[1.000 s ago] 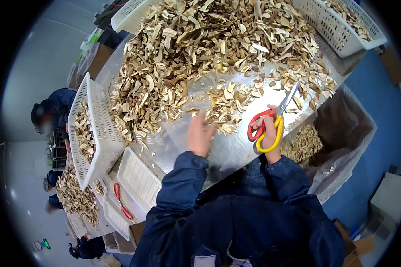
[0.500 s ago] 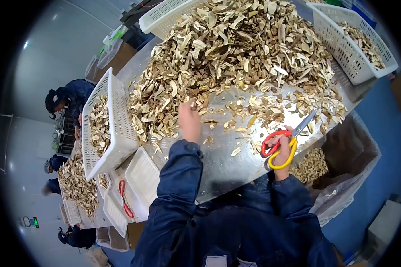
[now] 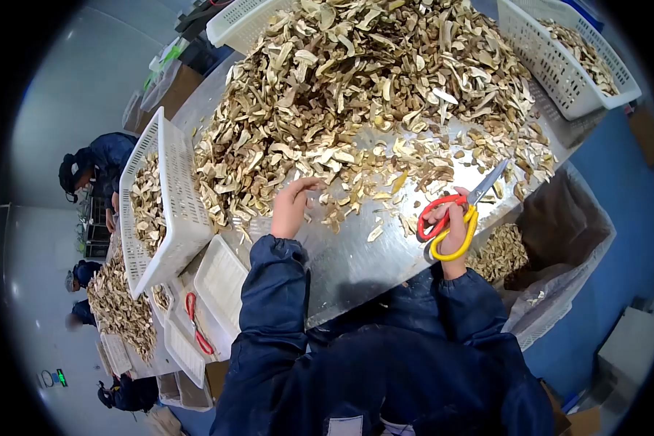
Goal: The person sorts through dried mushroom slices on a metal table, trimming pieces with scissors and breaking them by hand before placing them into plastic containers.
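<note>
My right hand (image 3: 452,234) is closed around a pair of scissors (image 3: 439,227) with one red and one yellow handle. Their blades lie together and point up and to the right, above the metal table (image 3: 363,261). My left hand (image 3: 292,209) is over the near edge of a large heap of dried mushroom slices (image 3: 385,69). Its fingers stretch to the right, close to some loose slices, and I see nothing held in them. Scattered slices (image 3: 425,163) lie on the metal between the heap and my hands.
White baskets of slices stand left (image 3: 178,211) and upper right (image 3: 559,69). A lined bin (image 3: 574,232) with slices is below the table's right edge. Red-handled scissors (image 3: 196,325) lie near a white tray (image 3: 221,280). Co-workers, one in a dark jacket (image 3: 112,156), are at left.
My left hand has drawn back slightly toward me, and its fingers now point right. Pale slices lie differently just beyond it. My right hand keeps the scissors, and the view has shifted a little.
</note>
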A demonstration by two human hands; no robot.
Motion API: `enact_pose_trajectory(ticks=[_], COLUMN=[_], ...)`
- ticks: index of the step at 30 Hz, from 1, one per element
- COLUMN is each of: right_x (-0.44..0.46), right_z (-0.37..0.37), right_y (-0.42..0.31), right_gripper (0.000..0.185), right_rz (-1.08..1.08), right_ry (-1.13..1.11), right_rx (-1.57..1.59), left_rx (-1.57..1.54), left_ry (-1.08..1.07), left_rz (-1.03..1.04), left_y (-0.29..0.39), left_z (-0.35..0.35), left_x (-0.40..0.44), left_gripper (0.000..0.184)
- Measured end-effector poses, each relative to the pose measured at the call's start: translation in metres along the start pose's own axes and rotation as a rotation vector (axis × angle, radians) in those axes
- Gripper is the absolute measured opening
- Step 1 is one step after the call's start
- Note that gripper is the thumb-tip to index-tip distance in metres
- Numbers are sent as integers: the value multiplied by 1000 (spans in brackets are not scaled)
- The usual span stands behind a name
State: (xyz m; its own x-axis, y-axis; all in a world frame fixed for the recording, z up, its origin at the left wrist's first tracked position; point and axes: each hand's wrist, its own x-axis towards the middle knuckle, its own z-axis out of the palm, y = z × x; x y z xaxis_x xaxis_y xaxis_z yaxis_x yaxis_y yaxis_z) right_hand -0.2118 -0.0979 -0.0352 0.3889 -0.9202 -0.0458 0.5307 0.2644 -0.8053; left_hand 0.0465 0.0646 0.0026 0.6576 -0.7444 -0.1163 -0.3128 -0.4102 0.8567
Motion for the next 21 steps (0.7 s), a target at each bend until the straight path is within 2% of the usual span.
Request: enact_pose_trajectory(ticks=[3,4,8,11,12,15,16,19,20,21], right_x=[1,0,0,0,0,0,0,0,0,0], right_z=[1,1,-1,-2,-3,-3,-4,-3,-2,-1], right_y=[1,0,1,2,2,1,2,2,0,0], right_gripper=[33,33,33,34,34,34,35,34,34,34], right_rz=[1,-1,12,7,-1,10,9,24,23,23], right_ry=[0,4,1,-10,-14,-15,-20,-15,-14,-15], right_rx=[11,6,23,3,3,12,10,-5,-18,-31], left_rx=[210,376,583,671,615,542,439,200,341,340], left_ry=[161,133,229,76,65,-141,-256,-187,-87,-47], left_rz=[129,162,407,235,271,307,223,-3,110,83], left_y=[0,5,17,34,33,33,41,44,39,39], left_z=[6,7,33,36,35,25,18,2,-1,1], left_x=[11,15,39,42,37,10,0,-16,-15,-15], left_gripper=[29,36,49,43,34,27,24,21,20,21])
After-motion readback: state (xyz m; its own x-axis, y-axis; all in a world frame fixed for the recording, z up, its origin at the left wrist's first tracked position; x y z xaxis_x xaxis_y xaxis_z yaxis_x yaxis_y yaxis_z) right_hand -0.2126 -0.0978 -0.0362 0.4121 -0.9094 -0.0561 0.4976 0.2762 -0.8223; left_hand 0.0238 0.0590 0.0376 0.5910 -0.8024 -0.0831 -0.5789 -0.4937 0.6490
